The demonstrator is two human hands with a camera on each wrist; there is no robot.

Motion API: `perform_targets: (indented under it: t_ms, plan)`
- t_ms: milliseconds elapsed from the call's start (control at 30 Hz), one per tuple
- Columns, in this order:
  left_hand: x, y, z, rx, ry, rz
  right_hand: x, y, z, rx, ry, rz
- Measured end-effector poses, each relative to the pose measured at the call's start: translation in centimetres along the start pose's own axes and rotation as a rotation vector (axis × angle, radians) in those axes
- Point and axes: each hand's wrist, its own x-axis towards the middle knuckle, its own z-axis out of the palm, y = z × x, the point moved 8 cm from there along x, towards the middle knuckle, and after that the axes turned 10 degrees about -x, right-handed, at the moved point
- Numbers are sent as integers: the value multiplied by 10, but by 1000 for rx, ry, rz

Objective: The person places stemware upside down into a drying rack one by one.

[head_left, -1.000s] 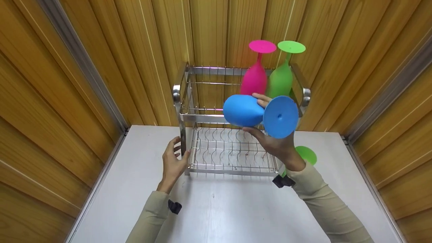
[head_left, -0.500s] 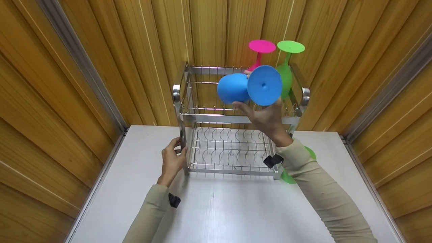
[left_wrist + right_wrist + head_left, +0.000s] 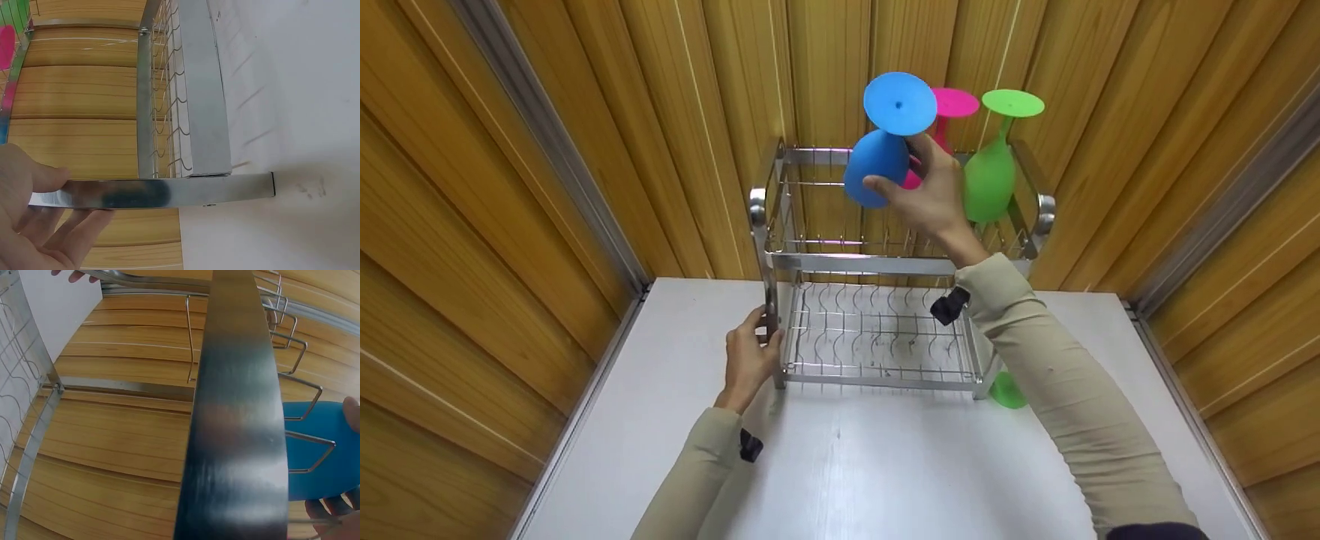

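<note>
In the head view my right hand [image 3: 934, 191] grips a blue goblet [image 3: 876, 165], foot up and slightly tilted, over the upper tier of the metal dish rack [image 3: 870, 264]. Its blue bowl [image 3: 315, 455] shows behind the rack's wire loops in the right wrist view, with fingertips round it. My left hand [image 3: 746, 364] holds the rack's left front post, and in the left wrist view thumb and fingers lie on opposite sides of that post [image 3: 140, 194]. Upside down on the upper tier stand a pink goblet [image 3: 958, 103], partly hidden by my right hand, and a green goblet [image 3: 988, 184].
A further green piece [image 3: 1008, 390] lies on the white table [image 3: 840, 465] by the rack's right front foot, partly covered by my right sleeve. The lower tier [image 3: 877, 330] has wavy wire dividers. Wood-patterned panels [image 3: 585, 150] enclose the back and both sides.
My right hand has carried the blue goblet up and left, from in front of the rack to over its upper tier, turning it from sideways to foot up. The left hand stays at the post.
</note>
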Motion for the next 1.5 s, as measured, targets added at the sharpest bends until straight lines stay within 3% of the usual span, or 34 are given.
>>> perform_targets:
  t_ms: [267,700,1133,1500]
  plan:
    - [-5,-3,-9,1,25,13,15,16,23,-88,-93,157]
    - [-8,-4,-4,-2,20,34,15,31,37,-201,-217,288]
    - [-3,2,1,4,21,63,18,35,37,-299,-280,311]
    - [-2,1,3,4,16,58,18,35,36,-295,-244,290]
